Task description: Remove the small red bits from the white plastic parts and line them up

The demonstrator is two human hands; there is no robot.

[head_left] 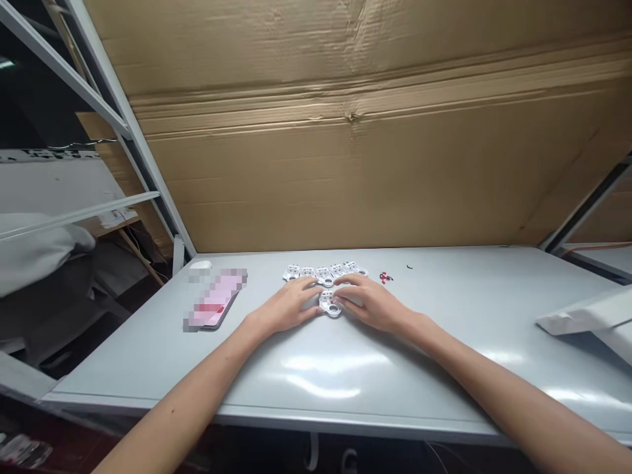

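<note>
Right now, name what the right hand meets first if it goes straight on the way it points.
The white plastic part between the two hands. The right hand points at it, and its fingertips seem already at its edge, though depth is hard to judge from this view.

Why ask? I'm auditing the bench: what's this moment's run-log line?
left hand: on white plastic part | right hand: on same part | beside: row of white parts | red bits

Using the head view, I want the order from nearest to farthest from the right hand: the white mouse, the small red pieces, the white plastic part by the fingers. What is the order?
1. White plastic part: at the fingertips, on the left side of the right hand.
2. Small red pieces: just beyond the hand, slightly right.
3. White mouse: far off, toward the view's left.
</note>
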